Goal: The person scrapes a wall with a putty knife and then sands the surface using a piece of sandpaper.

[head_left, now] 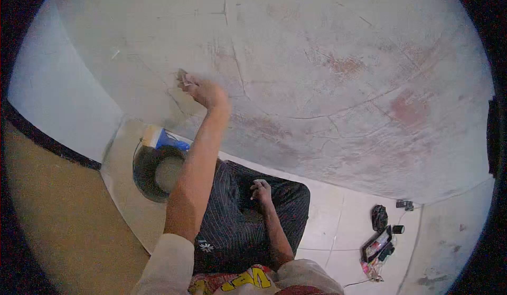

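Left hand: fingers closed on thin flat piece, at wall, left of its middle; contact unclear. Right hand: half-curled over striped trousers, nothing visible in it. Risks: slackened pinch, dropping piece; low forearm swing, tipping black tub near floor's left edge. Room: wall extends broadly rightward; pale side panel limits left.

You wear a pale, off-white top whose short sleeves leave your forearms bare; your left hand and right hand are bare too. The chest carries a red print with bold yellow lettering. Your trousers are black with thin pale stripes, marked by a white flower-like emblem with tiny letters above, too small to read.
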Demonstrator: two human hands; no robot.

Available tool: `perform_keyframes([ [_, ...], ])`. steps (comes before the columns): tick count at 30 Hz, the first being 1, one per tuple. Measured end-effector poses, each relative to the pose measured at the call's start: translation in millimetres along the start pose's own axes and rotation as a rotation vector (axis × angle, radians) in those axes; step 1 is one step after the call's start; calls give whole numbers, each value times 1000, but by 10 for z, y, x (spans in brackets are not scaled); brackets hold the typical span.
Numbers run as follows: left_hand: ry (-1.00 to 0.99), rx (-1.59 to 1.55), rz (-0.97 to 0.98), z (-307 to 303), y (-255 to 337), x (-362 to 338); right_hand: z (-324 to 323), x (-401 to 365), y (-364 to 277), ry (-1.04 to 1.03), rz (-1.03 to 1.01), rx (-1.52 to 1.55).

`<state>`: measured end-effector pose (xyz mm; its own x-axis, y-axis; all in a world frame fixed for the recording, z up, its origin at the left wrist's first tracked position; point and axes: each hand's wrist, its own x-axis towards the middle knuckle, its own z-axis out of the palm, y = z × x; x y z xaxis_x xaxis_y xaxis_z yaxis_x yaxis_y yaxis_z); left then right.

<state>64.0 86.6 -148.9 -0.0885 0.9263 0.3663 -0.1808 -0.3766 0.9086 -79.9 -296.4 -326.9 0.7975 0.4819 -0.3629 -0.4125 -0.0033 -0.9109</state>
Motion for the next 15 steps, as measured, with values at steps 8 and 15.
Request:
perform_keyframes([
  [8, -88, -165, -216, -364, 2084, -539, 106, -62, -213, 70, 69, -29],
  [15, 67, -190, -525, -391, 2245, -205, 52, -176, -332, 10, 72, 20],
])
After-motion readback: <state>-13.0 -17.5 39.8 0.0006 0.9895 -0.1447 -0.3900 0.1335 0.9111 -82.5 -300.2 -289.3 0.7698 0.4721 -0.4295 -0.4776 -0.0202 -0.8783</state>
